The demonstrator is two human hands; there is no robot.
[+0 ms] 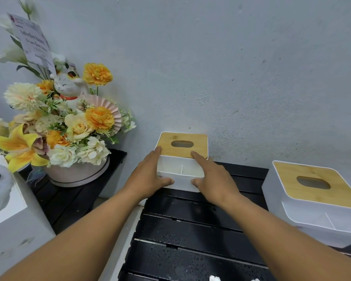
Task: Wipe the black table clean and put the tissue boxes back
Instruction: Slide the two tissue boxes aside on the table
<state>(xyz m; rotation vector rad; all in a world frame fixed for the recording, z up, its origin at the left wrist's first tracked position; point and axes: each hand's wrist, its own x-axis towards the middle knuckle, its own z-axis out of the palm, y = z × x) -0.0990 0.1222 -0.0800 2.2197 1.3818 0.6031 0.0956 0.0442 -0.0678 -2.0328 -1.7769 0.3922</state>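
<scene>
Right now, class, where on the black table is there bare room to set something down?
Free: near slats of the black table, in front of the held tissue box and left of the second tissue box; also the strip between them. Crowded: around the flower pot.

Right tissue box cropped at edge; card text unreadable.
</scene>
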